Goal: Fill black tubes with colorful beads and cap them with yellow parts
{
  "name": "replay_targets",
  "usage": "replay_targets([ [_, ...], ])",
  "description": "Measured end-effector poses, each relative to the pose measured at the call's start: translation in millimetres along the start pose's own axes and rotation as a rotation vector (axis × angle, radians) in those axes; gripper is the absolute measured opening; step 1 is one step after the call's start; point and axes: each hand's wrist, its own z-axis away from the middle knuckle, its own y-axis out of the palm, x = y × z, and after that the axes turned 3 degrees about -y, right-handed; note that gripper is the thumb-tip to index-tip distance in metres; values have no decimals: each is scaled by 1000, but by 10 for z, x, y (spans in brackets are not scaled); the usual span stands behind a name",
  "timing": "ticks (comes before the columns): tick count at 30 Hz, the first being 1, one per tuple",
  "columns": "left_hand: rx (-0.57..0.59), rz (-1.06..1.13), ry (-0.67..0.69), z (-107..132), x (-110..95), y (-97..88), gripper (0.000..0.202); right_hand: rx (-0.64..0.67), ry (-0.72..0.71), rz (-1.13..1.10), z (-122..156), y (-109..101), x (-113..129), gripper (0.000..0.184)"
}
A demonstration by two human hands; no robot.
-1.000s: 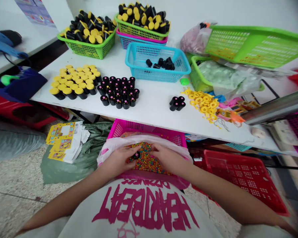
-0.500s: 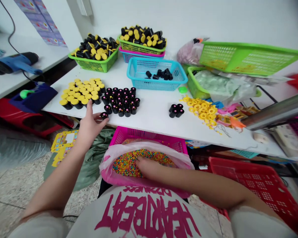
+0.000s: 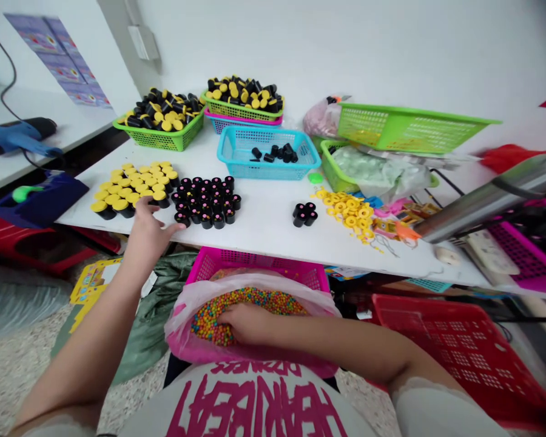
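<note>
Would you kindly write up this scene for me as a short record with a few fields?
Left hand: left hand open at the edge of the white table, fingertips next to the black tubes
Right hand: right hand pressed into the colored beads, in a plastic bag lining a pink basket
Also on table: rows of yellow-capped tubes, loose yellow rings
Baskets on table: blue basket holding a few black tubes, green basket heaped with tubes
</note>
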Motion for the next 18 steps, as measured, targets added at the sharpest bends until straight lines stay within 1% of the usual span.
replay_targets([
  [2,-141,-16,166,85,-207,16,63,-22,39,-108,41,-13,-21,40],
  [3,-155,8,244,145,-361,68,51,-30,54,-153,57,-18,-34,40],
  [4,-116,56,303,213,-542,155,41,-34,60,-193,71,-23,-47,40],
  [5,-14,122,351,285,-738,277,32,-37,55,-224,83,-29,-61,39],
  [6,138,184,406,356,-941,426,26,-44,44,-253,96,-36,-74,39],
  [7,291,244,436,420,-1138,596,29,-56,34,-277,111,-46,-85,39],
  [8,408,288,437,474,-1324,774,36,-69,29,-299,131,-58,-94,38],
  [9,477,306,432,514,-1492,949,44,-81,31,-315,157,-72,-101,37],
  [10,518,298,426,537,-1640,1111,49,-91,43,-324,189,-88,-106,36],
  [12,554,268,372,542,-1872,1374,57,-107,74,-332,271,-120,-117,34],
  [13,566,244,347,528,-1959,1469,62,-116,87,-336,319,-133,-123,33],
  [15,583,191,302,487,-2078,1593,71,-141,106,-350,417,-151,-140,33],
  [16,589,166,285,465,-2112,1628,72,-157,116,-360,466,-156,-150,32],
  [18,594,136,255,430,-2135,1645,66,-189,147,-379,557,-169,-163,31],
])
